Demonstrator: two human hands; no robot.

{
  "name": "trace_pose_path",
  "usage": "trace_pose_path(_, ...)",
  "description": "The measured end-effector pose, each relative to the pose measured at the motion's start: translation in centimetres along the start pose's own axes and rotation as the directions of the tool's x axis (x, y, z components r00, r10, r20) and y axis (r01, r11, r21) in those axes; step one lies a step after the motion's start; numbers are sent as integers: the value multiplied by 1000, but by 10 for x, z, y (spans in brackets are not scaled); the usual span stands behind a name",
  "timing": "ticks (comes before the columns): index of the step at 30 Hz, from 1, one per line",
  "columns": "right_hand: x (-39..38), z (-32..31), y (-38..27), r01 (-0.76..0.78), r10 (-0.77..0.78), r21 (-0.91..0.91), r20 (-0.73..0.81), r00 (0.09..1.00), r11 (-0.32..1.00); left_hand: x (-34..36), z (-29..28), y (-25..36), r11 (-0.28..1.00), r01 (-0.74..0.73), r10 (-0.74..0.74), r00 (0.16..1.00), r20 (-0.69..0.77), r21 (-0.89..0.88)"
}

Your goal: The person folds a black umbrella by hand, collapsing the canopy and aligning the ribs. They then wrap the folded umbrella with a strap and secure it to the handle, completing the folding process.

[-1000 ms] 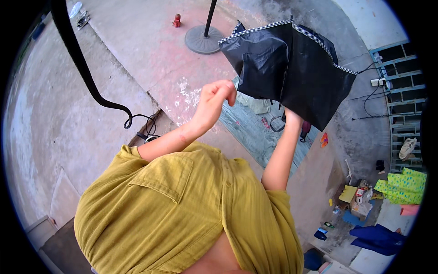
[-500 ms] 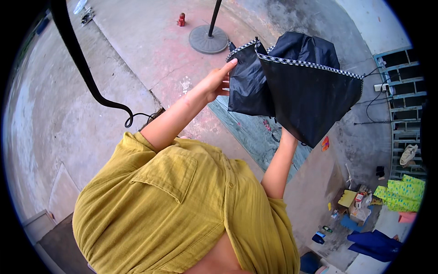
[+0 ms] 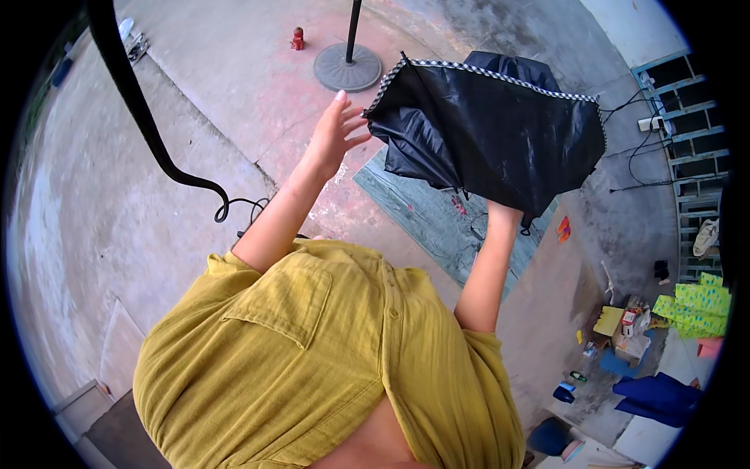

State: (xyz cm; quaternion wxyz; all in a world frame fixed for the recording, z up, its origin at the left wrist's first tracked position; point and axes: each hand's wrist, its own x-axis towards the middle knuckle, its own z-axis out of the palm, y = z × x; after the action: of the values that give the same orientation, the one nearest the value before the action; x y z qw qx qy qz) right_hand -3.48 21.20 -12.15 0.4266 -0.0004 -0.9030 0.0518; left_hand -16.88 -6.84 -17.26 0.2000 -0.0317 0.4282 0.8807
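Note:
A black umbrella (image 3: 492, 137) with a checkered trim along its edge is held up in front of me, its canopy half spread and crumpled. My right hand (image 3: 504, 213) is under the canopy, mostly hidden by the fabric, and holds the umbrella from below. My left hand (image 3: 332, 137) is raised beside the canopy's left corner with fingers spread apart, near the trim and holding nothing. My yellow shirt fills the lower middle of the view.
A round grey pole base (image 3: 346, 66) with a dark pole stands on the concrete floor beyond, a small red object (image 3: 298, 37) near it. A black cable (image 3: 148, 133) hangs at the left. Green mat (image 3: 426, 215) lies below; cluttered bags and boxes (image 3: 687, 305) sit right.
The umbrella has risen and spread wider, with its trim edge now stretched across the top. My left hand has let go of the canopy edge and opened.

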Motion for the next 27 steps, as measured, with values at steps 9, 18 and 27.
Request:
trace_pose_path(9, -22, -29, 49, -133, 142, -51, 355, 924, 990, -16, 22, 56, 981, -22, -93, 816, 570, 193)
trace_pose_path(18, -7, -17, 42, -88, 77, 34, 262, 962, 996, -10, 33, 54, 777, -454, 246, 857, 453, 436)
trace_pose_path(27, -17, 11, 35, -410, 389, 2, 308, 868, 912, -42, 20, -21, 883, -230, 180, 971, 157, 409)
